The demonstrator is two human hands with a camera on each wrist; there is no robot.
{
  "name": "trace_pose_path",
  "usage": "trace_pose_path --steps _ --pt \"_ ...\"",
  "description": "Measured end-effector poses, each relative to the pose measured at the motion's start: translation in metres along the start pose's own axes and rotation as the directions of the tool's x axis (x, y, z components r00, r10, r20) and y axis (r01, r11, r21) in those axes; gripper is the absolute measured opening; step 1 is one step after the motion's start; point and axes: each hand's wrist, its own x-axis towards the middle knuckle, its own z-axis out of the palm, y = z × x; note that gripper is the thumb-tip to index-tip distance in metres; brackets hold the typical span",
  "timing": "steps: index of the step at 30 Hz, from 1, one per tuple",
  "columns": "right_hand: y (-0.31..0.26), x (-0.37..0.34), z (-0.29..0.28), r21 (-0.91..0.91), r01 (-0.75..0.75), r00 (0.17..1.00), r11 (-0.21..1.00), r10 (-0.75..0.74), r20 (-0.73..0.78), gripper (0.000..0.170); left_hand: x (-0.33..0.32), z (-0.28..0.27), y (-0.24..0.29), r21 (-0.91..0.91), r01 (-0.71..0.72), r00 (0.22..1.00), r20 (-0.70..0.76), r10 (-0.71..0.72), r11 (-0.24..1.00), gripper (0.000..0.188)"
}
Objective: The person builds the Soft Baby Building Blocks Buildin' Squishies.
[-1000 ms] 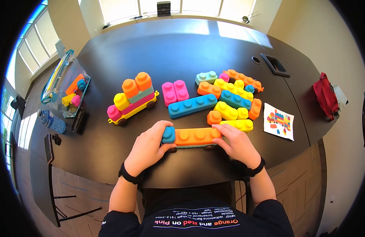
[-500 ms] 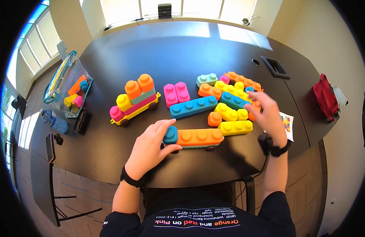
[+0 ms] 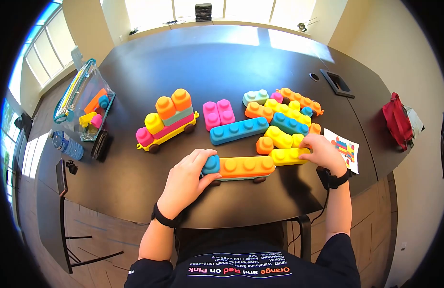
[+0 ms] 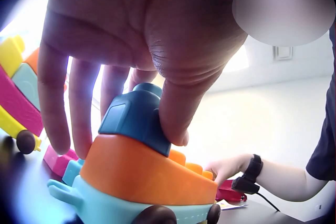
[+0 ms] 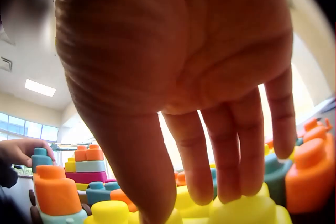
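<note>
A light teal wheeled base (image 4: 105, 205) carries a long orange block (image 3: 246, 166) with a small blue block (image 3: 211, 164) on its left end. My left hand (image 3: 184, 180) grips the blue block, thumb against its near side and fingers reaching round the far side. To the right of the wagon lies a long yellow block (image 3: 285, 157). My right hand (image 3: 326, 156) pinches its right end from above, the thumb on the near side. Behind it are a small orange block (image 3: 264, 145) and another yellow block (image 3: 278, 138). In the right wrist view the fingertips overlap the yellow blocks.
A finished-looking wagon (image 3: 166, 120) stands left, beside pink blocks (image 3: 218, 114) and a long blue block (image 3: 238, 130). More blocks cluster back right near a printed picture card (image 3: 352, 152). A clear bag (image 3: 82, 103), water bottle (image 3: 66, 144) and red bag (image 3: 397, 122) sit further out.
My right hand let go of the wagon's right end, swung right over the block pile, then came down onto the long yellow block. The left hand stays on the blue block.
</note>
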Motion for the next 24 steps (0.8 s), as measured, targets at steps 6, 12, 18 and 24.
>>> trace_pose_path --steps 6,12,18,24 --pt "0.013 -0.021 0.015 0.106 -0.03 0.987 0.994 0.046 -0.156 0.027 -0.001 0.001 -0.003 -0.026 -0.005 1.0 0.002 0.005 1.0 0.047" --pt "0.007 -0.033 0.016 0.015 -0.021 0.955 1.0 0.024 -0.296 0.026 0.0 0.002 -0.002 -0.047 -0.003 1.0 0.011 0.004 0.999 0.048" --pt "-0.045 -0.034 0.002 0.421 0.058 0.909 0.905 0.127 -0.398 0.023 0.003 0.001 -0.002 -0.08 -0.012 0.999 0.034 0.014 0.997 0.052" --pt "-0.084 -0.016 0.033 0.539 0.222 0.932 0.812 -0.015 -0.361 0.024 0.004 0.002 -0.002 -0.099 -0.015 0.999 0.04 0.019 0.995 0.053"
